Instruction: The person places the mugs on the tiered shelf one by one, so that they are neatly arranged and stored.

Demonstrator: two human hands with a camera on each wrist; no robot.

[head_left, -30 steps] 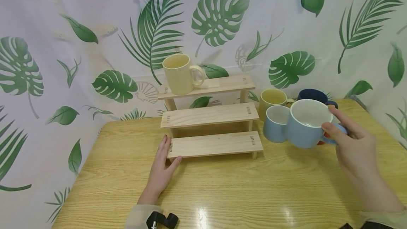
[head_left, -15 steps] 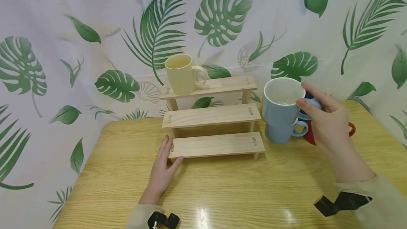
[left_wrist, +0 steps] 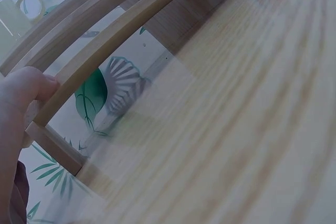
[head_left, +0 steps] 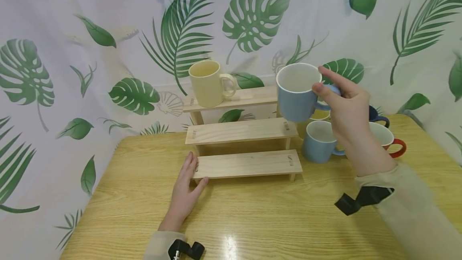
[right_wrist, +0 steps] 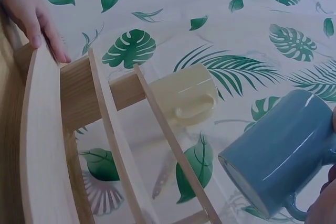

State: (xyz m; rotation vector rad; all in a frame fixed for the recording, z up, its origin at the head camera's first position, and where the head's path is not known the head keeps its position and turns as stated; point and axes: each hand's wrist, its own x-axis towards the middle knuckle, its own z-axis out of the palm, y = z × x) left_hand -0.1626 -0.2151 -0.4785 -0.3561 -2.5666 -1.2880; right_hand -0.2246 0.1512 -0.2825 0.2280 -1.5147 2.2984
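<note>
In the head view a light-blue mug (head_left: 296,101) with a white inside is held up over the right end of the tiered wooden rack (head_left: 242,131). My right hand (head_left: 348,109) pinches its handle and rim side. In the right wrist view the blue mug (right_wrist: 283,150) is tilted, apart from the rack. A pale-yellow mug (head_left: 207,85) stands at the left of the top shelf, handle pointing right. My left hand (head_left: 185,189) rests against the left end of the lowest shelf (head_left: 245,164), fingers fairly straight; its thumb (left_wrist: 39,83) touches the front edge.
Right of the rack stand another light-blue mug (head_left: 319,143), a red mug (head_left: 388,141) with a white inside, and a dark-blue mug (head_left: 377,116). A second yellow mug (head_left: 319,115) is partly hidden. A leaf-print cloth (head_left: 256,19) hangs behind the wooden table (head_left: 234,216).
My right hand has carried the light-blue mug leftward and up, from in front of the other mugs to the rack's right end. The left hand has stayed on the lowest shelf.
</note>
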